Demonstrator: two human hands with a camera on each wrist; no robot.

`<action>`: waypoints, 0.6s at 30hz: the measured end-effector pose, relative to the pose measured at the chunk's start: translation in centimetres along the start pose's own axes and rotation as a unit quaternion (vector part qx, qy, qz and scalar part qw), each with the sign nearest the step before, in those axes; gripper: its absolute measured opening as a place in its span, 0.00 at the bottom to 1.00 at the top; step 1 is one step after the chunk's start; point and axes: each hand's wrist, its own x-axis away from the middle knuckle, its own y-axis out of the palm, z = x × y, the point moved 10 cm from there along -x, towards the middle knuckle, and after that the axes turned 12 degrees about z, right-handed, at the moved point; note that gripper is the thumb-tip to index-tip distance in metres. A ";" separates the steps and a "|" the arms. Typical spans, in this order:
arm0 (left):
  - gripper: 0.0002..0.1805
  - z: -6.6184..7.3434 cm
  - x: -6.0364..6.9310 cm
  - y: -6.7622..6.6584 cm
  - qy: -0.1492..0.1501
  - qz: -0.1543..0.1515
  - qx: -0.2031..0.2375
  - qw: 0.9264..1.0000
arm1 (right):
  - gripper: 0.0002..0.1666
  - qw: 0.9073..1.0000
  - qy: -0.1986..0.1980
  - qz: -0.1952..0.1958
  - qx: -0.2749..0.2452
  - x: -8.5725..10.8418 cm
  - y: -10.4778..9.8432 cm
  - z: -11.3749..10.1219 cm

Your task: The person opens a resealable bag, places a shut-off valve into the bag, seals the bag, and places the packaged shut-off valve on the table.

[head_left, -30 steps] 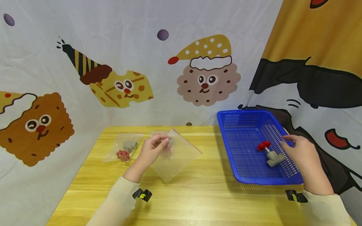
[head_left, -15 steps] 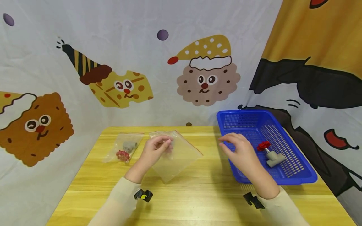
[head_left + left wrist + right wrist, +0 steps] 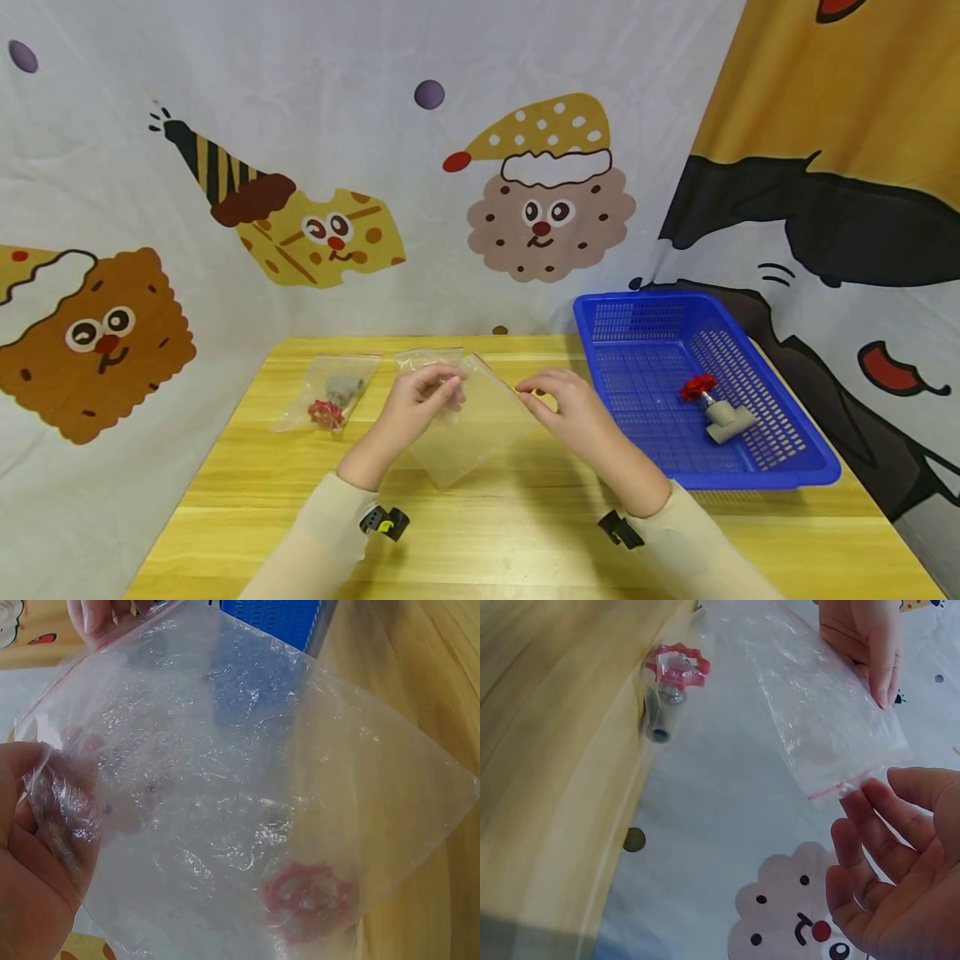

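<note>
Over the middle of the table (image 3: 480,554): one clear bag (image 3: 457,454), thin plastic, creased, with a red strip (image 3: 489,369) along one edge; held up at a slant, one corner pointing down toward the person.

Left hand (image 3: 411,407): thumb and fingers pinching the clear bag at its side, near one end of the strip.

Right hand (image 3: 576,407): at the strip's other end; thumb and forefinger close together by the plastic, remaining fingers curved. Whether they grip the edge cannot be told.

Behind the raised plastic: a second bag (image 3: 426,357), lying flat, partly covered; a red shape shows through near the left fingertips.

To the left, well apart: a third bag (image 3: 309,390), lying on the wood, containing a red handwheel (image 3: 326,413) and grey fitting (image 3: 345,387).

To the right: one blue basket (image 3: 750,482), plastic, perforated; inside, toward its right side, one grey valve (image 3: 726,419) with red wheel, lying tilted.

On the forearms: cream sleeves (image 3: 318,537), black bands (image 3: 621,529) at the wrists.

At the rear: white backdrop cloth (image 3: 330,92), printed with cartoon biscuits and cheese in hats.
</note>
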 end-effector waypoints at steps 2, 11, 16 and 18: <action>0.11 -0.1 0.0 0.1 -0.002 -0.001 -0.001 1.000 | 0.06 1.000 -0.002 0.000 0.000 -0.1 0.2 -0.1; 0.10 -0.3 0.0 0.1 -0.004 0.003 -0.016 1.000 | 0.05 1.000 0.006 0.000 0.003 0.0 0.8 0.2; 0.10 -0.3 0.0 0.2 -0.002 0.003 -0.021 1.000 | 0.04 1.000 0.019 -0.005 -0.021 0.1 1.1 0.6; 0.10 -0.2 0.0 0.2 -0.001 0.003 -0.022 1.000 | 0.04 0.999 0.020 -0.004 -0.028 0.1 1.1 0.6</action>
